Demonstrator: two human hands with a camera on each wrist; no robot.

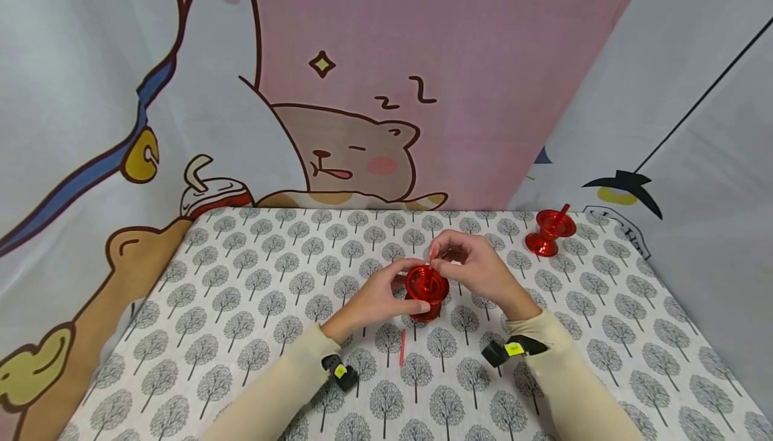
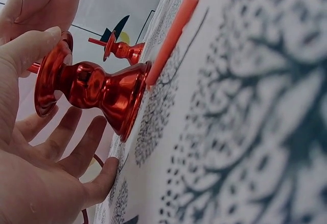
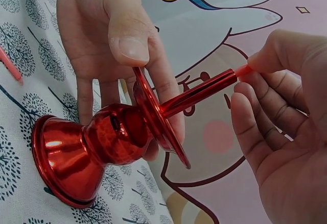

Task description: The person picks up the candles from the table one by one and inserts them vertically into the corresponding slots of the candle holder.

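A shiny red metal candle holder (image 1: 425, 286), with a flared base, a round dish and a thin upright tube (image 3: 199, 94), stands at the middle of the table. My left hand (image 1: 382, 295) grips its dish, thumb on the near side and fingers round the far side. Above it, my right hand (image 1: 477, 268) pinches a thin pinkish-red stick (image 3: 243, 72) between thumb and index finger. The stick's lower end is at the mouth of the tube; most of its upper part is hidden by the fingers.
A similar pinkish-red stick (image 1: 402, 347) lies on the tree-print tablecloth (image 1: 266, 374) in front of the holder. Another red candle holder (image 1: 546, 231) stands at the back right, a red tube rising from its dish. A cartoon-printed curtain (image 1: 483, 92) hangs behind the table.
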